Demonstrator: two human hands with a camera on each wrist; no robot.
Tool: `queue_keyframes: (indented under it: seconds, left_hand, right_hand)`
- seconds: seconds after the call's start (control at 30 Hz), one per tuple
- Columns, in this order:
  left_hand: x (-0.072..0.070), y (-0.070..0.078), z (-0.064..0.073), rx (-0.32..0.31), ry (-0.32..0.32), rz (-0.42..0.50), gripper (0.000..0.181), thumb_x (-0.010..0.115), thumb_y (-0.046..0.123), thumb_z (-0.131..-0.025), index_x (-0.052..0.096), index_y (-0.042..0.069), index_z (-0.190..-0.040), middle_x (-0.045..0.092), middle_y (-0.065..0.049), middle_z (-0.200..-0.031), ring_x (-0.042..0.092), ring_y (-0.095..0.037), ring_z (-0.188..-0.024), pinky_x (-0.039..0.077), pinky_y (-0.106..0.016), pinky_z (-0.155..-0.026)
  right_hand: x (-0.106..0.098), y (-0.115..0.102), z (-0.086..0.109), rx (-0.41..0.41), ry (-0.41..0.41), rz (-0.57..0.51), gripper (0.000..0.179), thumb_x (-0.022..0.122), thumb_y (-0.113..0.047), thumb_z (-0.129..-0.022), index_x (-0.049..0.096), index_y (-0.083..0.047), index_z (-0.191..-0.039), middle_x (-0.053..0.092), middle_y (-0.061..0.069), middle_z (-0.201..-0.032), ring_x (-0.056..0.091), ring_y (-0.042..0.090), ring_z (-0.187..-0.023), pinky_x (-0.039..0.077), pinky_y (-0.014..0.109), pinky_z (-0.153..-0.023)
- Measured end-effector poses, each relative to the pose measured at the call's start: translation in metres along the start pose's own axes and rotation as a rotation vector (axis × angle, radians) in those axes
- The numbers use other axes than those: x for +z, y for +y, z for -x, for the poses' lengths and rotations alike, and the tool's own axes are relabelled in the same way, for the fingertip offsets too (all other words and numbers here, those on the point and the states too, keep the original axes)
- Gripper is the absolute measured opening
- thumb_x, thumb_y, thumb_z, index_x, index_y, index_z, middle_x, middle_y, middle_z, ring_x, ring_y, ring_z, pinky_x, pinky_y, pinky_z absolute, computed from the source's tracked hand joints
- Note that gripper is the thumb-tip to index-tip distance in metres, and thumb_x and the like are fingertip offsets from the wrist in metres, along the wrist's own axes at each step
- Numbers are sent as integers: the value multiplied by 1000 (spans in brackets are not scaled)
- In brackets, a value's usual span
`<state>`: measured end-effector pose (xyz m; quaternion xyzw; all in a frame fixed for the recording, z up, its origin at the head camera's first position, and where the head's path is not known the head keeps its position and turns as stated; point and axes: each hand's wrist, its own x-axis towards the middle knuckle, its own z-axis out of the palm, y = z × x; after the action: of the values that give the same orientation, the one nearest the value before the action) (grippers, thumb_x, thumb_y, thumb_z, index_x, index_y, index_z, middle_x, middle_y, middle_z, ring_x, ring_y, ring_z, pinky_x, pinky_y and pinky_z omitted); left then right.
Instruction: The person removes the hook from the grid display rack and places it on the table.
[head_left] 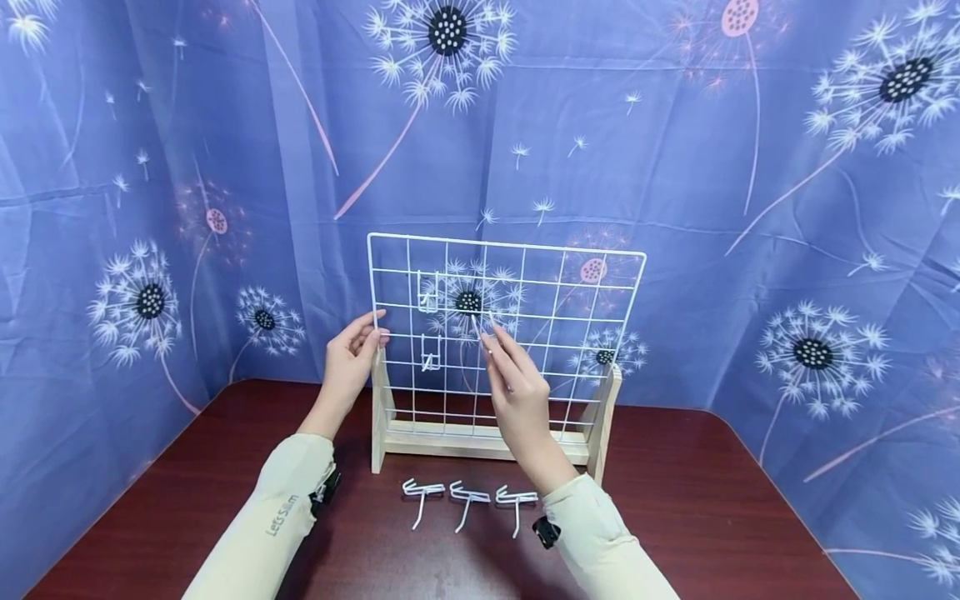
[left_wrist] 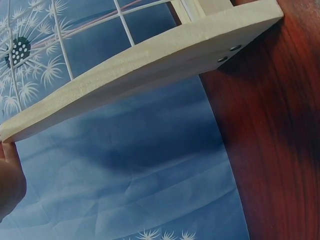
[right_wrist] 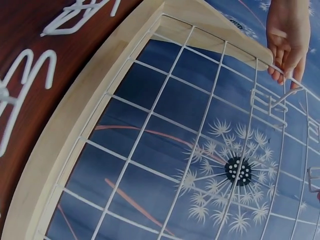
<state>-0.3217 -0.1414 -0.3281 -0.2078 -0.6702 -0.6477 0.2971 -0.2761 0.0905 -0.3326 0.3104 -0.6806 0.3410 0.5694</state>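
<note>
A white wire grid panel [head_left: 508,246] stands upright in a wooden stand [head_left: 480,446]. On its left side my left hand [head_left: 348,354] pinches the edge wire just above the wooden upright, thumb in front. My right hand [head_left: 520,396] is raised before the middle of the panel and pinches a white wire hook [head_left: 476,325], partly covered by the fingers. Two similar hooks hang on the grid to the left, an upper hook [head_left: 428,302] and a lower hook [head_left: 431,362]. In the right wrist view, the lower hook [right_wrist: 270,105] sits near the left hand.
Three loose white hooks [head_left: 469,496] lie in a row on the dark red table [head_left: 697,500], in front of the stand. A blue curtain [head_left: 675,167] with dandelion prints hangs behind and at both sides.
</note>
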Motion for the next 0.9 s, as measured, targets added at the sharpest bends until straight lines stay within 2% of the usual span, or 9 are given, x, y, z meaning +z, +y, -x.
queue_keyframes:
  seconds: [0.17,0.33,0.6,0.77,0.9]
  left_hand:
    - [1,1,-1,-11,-3,-4,30,52,-10,-93,56,-15,-123,61,-38,-95,65,-3,-77,56,-19,-74]
    - [1,1,0,-20,-8,2,31,52,-10,-94,56,-14,-124,61,-39,-97,63,2,-76,56,-17,-74]
    - [-1,1,0,-13,-10,-6,31,52,-8,-94,56,-13,-125,62,-37,-96,63,2,-76,56,-19,-76]
    - [0,1,0,-4,-3,-3,31,52,-10,-93,57,-14,-123,62,-38,-95,64,-2,-77,56,-19,-76]
    - [0,1,0,1,-1,-5,30,52,-11,-93,56,-15,-123,61,-38,-95,64,-2,-76,56,-19,-75]
  right_hand:
    - [-7,2,4,-35,-7,13,31,65,10,-84,69,2,-114,64,22,-118,64,34,-105,56,32,-88]
    - [-15,7,10,-65,-19,34,28,66,9,-84,69,2,-112,64,23,-116,64,35,-104,55,33,-88]
    - [-31,11,18,-106,-54,63,21,59,-4,-95,70,1,-111,64,23,-116,65,35,-101,59,34,-78]
    - [-41,15,23,-121,-71,76,20,59,-5,-94,70,0,-111,65,21,-116,65,35,-99,58,35,-80]
    - [-48,19,28,-127,-100,76,23,55,-11,-98,71,-1,-111,65,20,-116,65,35,-100,57,35,-84]
